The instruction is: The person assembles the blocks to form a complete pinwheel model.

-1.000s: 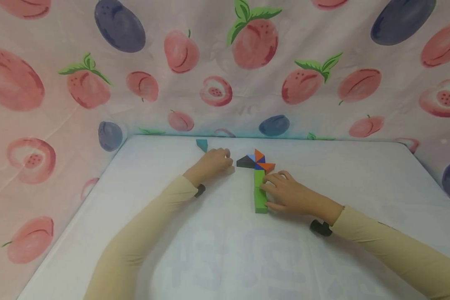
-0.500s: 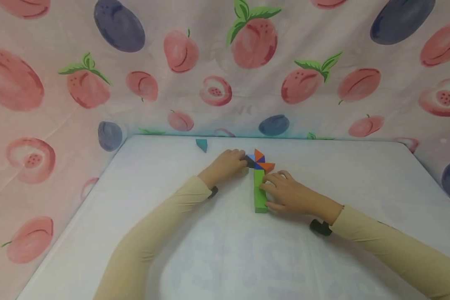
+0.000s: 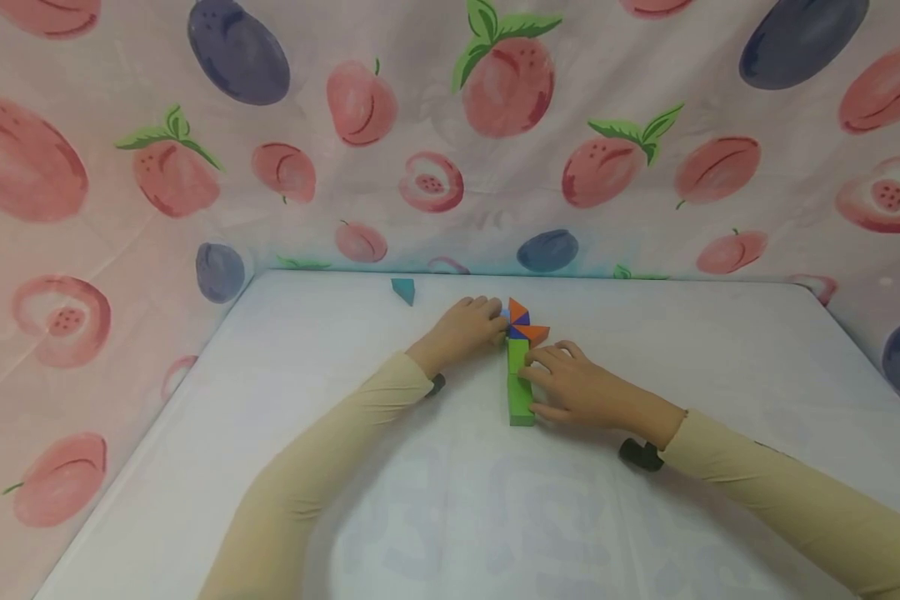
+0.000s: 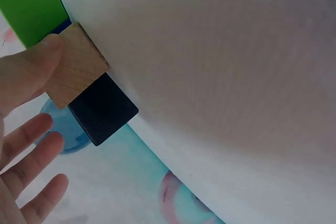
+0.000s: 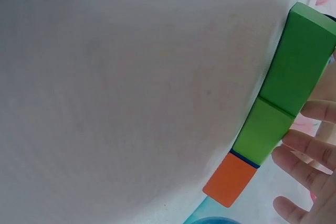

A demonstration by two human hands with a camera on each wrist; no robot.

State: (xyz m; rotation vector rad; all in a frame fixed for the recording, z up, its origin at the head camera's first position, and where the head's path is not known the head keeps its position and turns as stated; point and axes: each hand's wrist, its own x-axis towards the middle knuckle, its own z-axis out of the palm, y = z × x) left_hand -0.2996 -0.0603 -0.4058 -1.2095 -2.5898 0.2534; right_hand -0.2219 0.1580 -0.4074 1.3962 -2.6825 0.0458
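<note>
My left hand [image 3: 467,329] holds a wooden block [image 4: 77,66] with a bare wood face, the thumb on its side in the left wrist view. It sits against a black block [image 4: 104,108], which the hand hides in the head view. Orange triangular blocks [image 3: 519,309], dark blue pieces [image 3: 517,332] and a partly hidden light blue piece [image 3: 505,313] form a pinwheel just beyond my left fingertips. Below it runs a column of two green blocks [image 3: 521,400]. My right hand [image 3: 573,386] rests its fingertips along the column's right side, fingers loosely spread.
A teal block [image 3: 404,290] lies apart near the back edge of the white table [image 3: 720,358]. Behind the table hangs a fruit-patterned cloth [image 3: 435,108]. Dark wrist cameras [image 3: 641,455] sit under both wrists.
My left hand has moved right with the wooden block, over the black block and up to the pinwheel. My right hand stays in place on the green blocks.
</note>
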